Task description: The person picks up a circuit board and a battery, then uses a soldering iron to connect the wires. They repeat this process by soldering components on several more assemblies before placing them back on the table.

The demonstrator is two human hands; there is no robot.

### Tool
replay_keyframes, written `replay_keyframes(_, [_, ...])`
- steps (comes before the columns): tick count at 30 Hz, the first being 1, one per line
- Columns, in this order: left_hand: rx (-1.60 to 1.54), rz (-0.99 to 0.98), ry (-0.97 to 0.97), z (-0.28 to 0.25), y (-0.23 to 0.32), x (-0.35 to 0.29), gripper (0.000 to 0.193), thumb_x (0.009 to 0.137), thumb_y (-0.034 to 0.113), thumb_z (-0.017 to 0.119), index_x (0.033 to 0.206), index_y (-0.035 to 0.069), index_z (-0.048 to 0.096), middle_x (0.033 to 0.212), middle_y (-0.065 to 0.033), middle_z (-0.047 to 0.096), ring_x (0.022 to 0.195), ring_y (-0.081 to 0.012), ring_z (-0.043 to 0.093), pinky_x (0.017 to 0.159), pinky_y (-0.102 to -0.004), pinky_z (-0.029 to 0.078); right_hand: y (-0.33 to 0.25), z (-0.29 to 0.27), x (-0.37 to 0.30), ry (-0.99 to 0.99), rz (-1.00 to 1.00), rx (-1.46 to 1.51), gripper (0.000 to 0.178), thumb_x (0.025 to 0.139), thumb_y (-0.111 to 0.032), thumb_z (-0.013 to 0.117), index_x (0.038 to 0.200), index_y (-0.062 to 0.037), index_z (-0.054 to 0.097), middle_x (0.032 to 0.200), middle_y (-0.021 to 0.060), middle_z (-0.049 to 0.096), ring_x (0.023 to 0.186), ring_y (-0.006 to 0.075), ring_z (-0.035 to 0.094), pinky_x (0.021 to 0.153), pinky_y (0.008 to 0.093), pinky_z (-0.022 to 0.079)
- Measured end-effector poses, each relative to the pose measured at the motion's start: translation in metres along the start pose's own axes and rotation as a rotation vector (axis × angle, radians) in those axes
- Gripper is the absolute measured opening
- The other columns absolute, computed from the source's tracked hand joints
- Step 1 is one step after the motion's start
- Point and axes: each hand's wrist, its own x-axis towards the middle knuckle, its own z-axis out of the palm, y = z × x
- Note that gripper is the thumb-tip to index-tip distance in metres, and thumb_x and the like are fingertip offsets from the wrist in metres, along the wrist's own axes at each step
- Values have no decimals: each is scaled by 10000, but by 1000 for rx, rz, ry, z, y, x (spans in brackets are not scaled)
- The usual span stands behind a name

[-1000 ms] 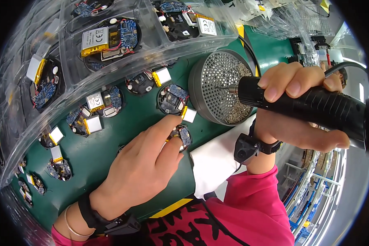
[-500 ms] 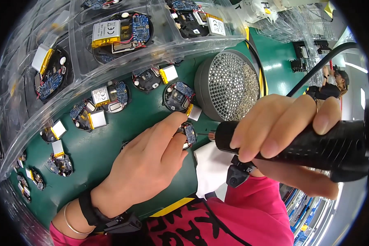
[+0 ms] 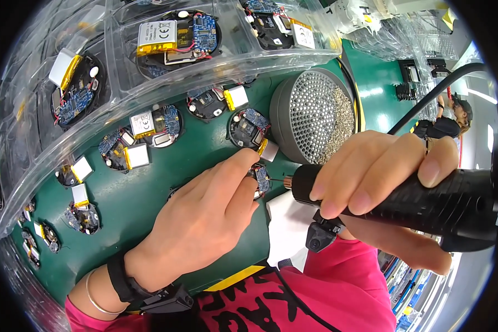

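My right hand (image 3: 379,171) is wrapped round a black electric screwdriver (image 3: 431,203), held nearly level with its thin bit pointing left. The bit's tip meets the edge of a small blue circuit board (image 3: 261,176) on a round black device part. With my left hand (image 3: 202,213) I grip this part, the index finger and thumb pinching around its left side. Most of the part is hidden under those fingers. Just above my index fingertip lies another round part (image 3: 248,128) with a silver battery (image 3: 268,150) on wires. A white cloth (image 3: 288,227) lies below the screwdriver's nose.
A grey round screw dish (image 3: 282,119) with a perforated plate and many small screws stands beyond the screwdriver. Several device parts (image 3: 116,149) with batteries lie on the green mat (image 3: 144,207). A clear plastic tray (image 3: 166,91) overhangs the far left. A person (image 3: 445,119) is at the far right.
The whole scene has shifted slightly to the right in view. My left hand keeps its grip on the part, and the screwdriver bit stays at the board.
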Motion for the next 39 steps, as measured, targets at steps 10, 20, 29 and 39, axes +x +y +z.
replay_keyframes(10, [-62, -58, 3, 0, 3, -1, 337, 717, 7, 751, 1016, -44, 604, 1223, -183, 528, 961, -320, 648, 778, -379, 561, -2, -1, -2, -97, -37, -33, 712, 839, -603, 686, 1138, -45, 361, 773, 147, 605, 506, 246, 629, 460, 363, 566])
replay_keyframes(20, [-199, -134, 12, -3, 4, 5, 292, 739, 27, 732, 1004, -25, 620, 1210, -161, 529, 990, -313, 629, 811, -389, 543, 3, 1, 3, 144, -20, 205, 682, 899, -620, 589, 1134, -10, 393, 774, 119, 578, 474, 208, 609, 421, 310, 553])
replay_keyframes(29, [-273, -139, 120, 2, 1, 1, 231, 703, -23, 782, 897, 29, 670, 1160, -146, 597, 993, -311, 618, 792, -374, 541, 4, 2, 6, 235, -50, 289, 694, 915, -608, 570, 1155, 20, 397, 783, 95, 558, 469, 174, 595, 385, 269, 524])
replay_keyframes(39, [-198, -53, 106, -1, -1, 3, 221, 677, 35, 781, 836, 19, 627, 1189, -127, 581, 1046, -323, 580, 863, -431, 427, 8, 3, 4, 191, -68, 285, 693, 918, -604, 567, 1155, 23, 393, 796, 97, 558, 476, 158, 598, 389, 248, 527])
